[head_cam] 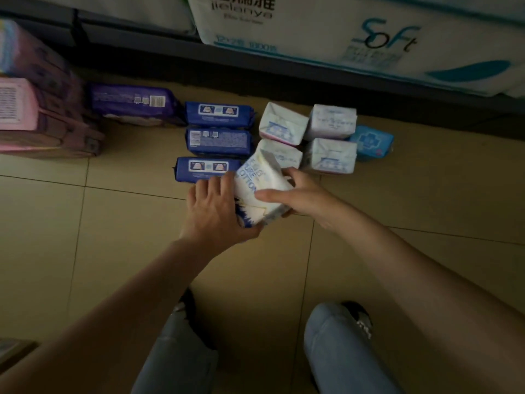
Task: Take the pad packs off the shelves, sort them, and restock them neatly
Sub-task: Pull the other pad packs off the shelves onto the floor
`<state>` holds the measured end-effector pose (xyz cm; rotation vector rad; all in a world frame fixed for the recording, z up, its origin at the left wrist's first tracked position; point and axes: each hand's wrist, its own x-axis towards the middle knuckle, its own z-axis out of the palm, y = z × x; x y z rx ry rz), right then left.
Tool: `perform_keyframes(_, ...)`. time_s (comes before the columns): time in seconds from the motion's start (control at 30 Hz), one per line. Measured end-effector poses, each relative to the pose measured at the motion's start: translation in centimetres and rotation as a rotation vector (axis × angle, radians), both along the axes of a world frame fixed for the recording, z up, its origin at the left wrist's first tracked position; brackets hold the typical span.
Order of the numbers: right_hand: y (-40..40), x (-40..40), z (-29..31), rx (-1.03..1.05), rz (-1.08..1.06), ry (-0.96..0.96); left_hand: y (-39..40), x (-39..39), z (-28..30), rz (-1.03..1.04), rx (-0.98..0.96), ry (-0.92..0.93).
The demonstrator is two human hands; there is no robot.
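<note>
A white pad pack (260,191) with blue "pure cotton" lettering is held tilted just above the tiled floor. My left hand (218,211) grips its left side and underside. My right hand (295,194) grips its right side, thumb on top. Three dark blue packs (218,113) lie in a column to the left of it. Behind it stand several white packs (331,122) in two rows, with a light blue pack (370,142) at their right. A purple pack (133,102) lies further left.
A stack of pink and mauve packs (37,118) fills the far left. The bottom shelf edge (312,72) runs across the back, with large tissue packs (355,35) on it. My knees (338,348) in jeans are at the bottom.
</note>
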<state>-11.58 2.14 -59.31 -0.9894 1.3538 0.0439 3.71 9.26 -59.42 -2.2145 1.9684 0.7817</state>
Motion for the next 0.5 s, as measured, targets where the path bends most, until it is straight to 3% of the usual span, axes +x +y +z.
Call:
perform_keyframes(0.07, 0.4, -2.3, -0.5, -0.097, 0.009, 0.091, 0.2, -1.4, -0.3, -0.114, 0.141, 0.01)
perform_keyframes(0.17, 1.2, -6.0, -2.3, -0.441, 0.402, 0.359, 0.7, -2.8, -1.5, -0.234, 0.276, -0.048)
perform_keyframes(0.3, 2.1, -9.2, -6.9, -0.824, 0.662, 0.583, 1.2, -3.2, -2.8, -0.084, 0.233, -0.068)
perform_keyframes(0.5, 0.6, -8.5, -8.0, -0.689, 0.877, 0.846, 1.9, -2.4, -1.9, 0.031, 0.186, -0.095)
